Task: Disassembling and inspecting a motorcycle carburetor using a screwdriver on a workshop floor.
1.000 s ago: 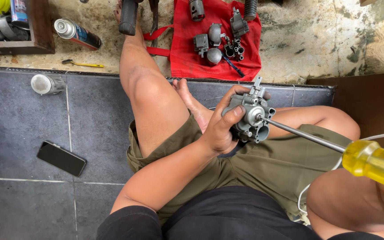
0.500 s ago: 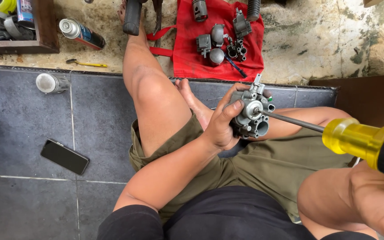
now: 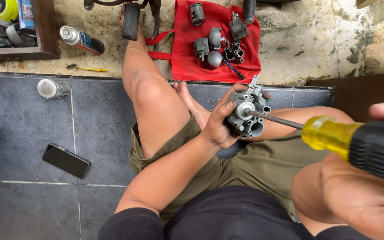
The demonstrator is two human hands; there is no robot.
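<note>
Gripping a grey carburetor (image 3: 247, 113) at frame centre, left hand (image 3: 221, 126) has fingers wrapped tight around it. Right hand (image 3: 370, 195), lower right, closes on the yellow-black screwdriver (image 3: 334, 138), tip against the carburetor. Red cloth (image 3: 187, 58) with parts lies top centre, phone (image 3: 66, 161) left.

You sit on a dark tiled floor (image 3: 32, 186) that meets stained concrete (image 3: 316, 40) ahead. Left of your knee, a black phone (image 3: 66, 161) lies on the tiles; farther left, a small can (image 3: 50, 88). Beyond the knee, a red cloth (image 3: 210, 44), spray can (image 3: 82, 39) and wooden box (image 3: 45, 44) rest on concrete.
</note>
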